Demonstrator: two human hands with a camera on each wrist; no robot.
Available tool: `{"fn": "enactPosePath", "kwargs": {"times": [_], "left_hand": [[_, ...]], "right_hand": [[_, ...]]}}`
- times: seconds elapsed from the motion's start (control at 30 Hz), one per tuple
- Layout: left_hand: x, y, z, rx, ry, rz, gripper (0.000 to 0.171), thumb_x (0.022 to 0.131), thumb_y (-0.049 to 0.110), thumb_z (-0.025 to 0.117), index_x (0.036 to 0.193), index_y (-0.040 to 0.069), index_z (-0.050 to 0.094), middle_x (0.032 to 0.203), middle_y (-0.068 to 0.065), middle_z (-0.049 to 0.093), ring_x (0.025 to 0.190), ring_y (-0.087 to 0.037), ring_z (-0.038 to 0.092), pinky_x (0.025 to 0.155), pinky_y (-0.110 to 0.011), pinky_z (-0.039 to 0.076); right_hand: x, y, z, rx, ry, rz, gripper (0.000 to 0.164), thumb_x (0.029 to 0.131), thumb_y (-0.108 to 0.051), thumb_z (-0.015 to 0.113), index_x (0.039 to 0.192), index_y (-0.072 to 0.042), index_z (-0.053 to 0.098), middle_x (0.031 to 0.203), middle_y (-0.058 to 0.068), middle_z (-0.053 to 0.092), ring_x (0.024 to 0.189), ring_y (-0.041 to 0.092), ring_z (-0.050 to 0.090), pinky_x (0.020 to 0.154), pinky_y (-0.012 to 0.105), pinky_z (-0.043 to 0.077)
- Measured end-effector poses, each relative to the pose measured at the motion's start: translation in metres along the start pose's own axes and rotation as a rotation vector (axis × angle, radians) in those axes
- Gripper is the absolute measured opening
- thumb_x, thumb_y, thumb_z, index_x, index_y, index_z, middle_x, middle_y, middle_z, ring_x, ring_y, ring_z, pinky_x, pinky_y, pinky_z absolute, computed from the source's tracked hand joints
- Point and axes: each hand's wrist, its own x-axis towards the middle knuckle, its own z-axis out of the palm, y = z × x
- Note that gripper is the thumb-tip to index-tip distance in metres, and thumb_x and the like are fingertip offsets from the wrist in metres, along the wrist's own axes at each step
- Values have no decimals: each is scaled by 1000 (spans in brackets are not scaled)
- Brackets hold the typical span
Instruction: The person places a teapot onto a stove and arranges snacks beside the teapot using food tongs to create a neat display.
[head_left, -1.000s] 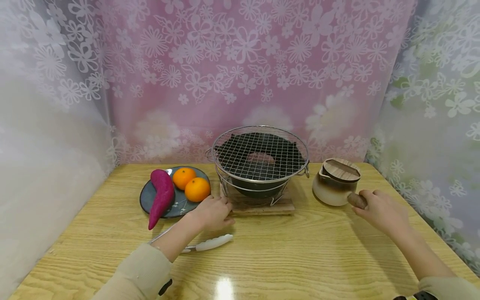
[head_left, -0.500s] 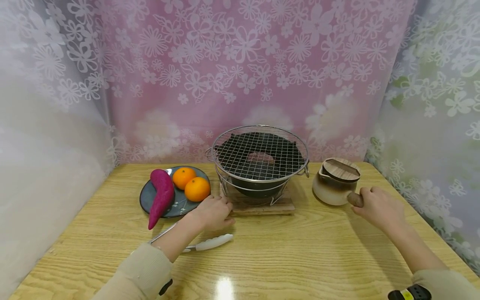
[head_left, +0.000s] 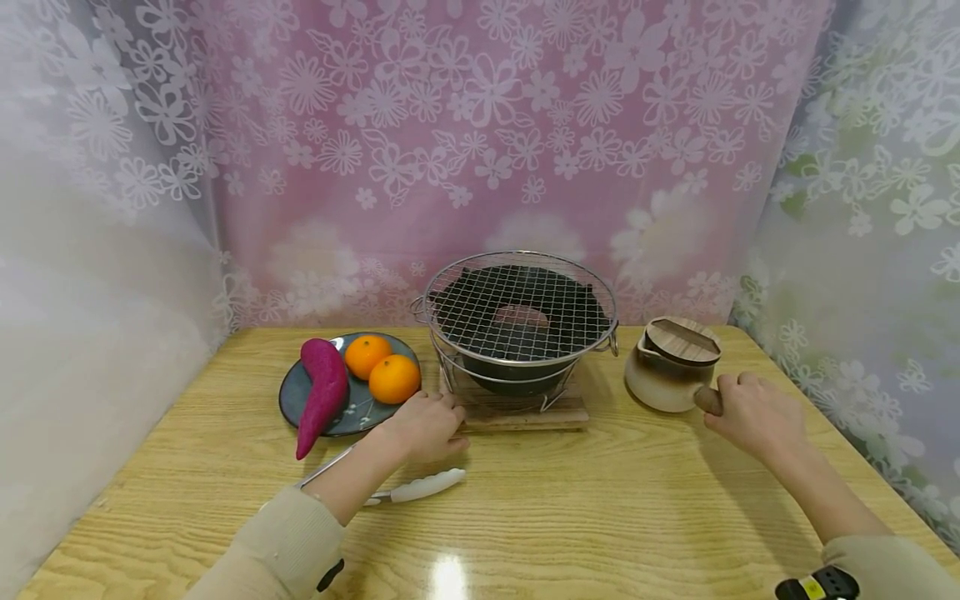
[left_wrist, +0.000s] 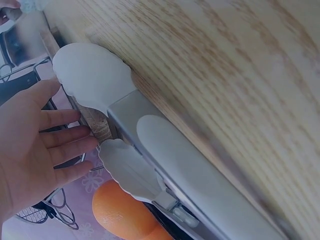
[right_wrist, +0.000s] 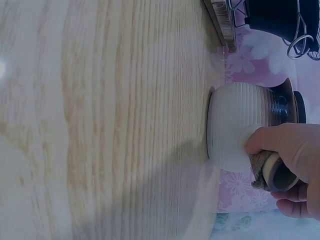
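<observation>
Pot [head_left: 663,383] on table [head_left: 585,517], right of grill [head_left: 522,337], lid [head_left: 684,340] on; right hand [head_left: 759,418], fingers curled, grips its handle [head_left: 708,401]; left hand [head_left: 426,427], fingers loosely extended, just beside board [head_left: 525,419], contact unclear; tongs [head_left: 429,485] near.

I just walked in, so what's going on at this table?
A person's right hand grips the handle of a small pot, which stands on the table with its wooden lid on. The left hand holds nothing and is close to the wooden board under a mesh-topped grill. Tongs lie on the table nearby, and a plate to the left bears two oranges and a long purple vegetable.
</observation>
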Motion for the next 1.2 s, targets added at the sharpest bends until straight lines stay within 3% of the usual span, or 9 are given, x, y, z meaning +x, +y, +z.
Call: {"fn": "enactPosePath", "kwargs": {"times": [0.2,0.43,0.67,1.0,1.2], "left_hand": [[-1,0,-1,0,6,4,40,90,46,54,107,10,62,110,-10,59,102,-26,56,83,-39,44],[-1,0,0,6,13,2,40,90,46,54,105,10,63,104,-7,59,97,-25,57,81,-38,44],[-1,-1,3,4,13,8,37,90,45,53,103,12,62,98,-5,58,93,-22,57,78,-36,43],[-2,-2,4,3,40,24,36,90,44,54,103,11,63,108,-9,59,99,-24,57,81,-38,44],[-2,-3,2,-5,47,30,36,90,44,54,101,12,63,98,-4,59,94,-22,57,80,-38,44]], "right_hand": [[1,-5,-3,-21,13,-6,32,75,-23,69,83,4,53,72,19,50,64,39,53,42,46,36],[3,-12,-1,-49,58,-6,32,72,-20,72,79,6,53,70,20,49,62,42,52,42,49,37],[2,-13,2,-77,118,-37,32,71,-21,72,71,4,51,63,17,47,54,38,50,38,46,36],[1,-10,7,-111,146,-49,34,74,-24,70,70,3,50,63,15,46,54,37,49,40,46,36],[0,-8,7,-131,147,-59,35,74,-26,70,71,4,51,63,14,47,54,35,49,40,44,36]]}}
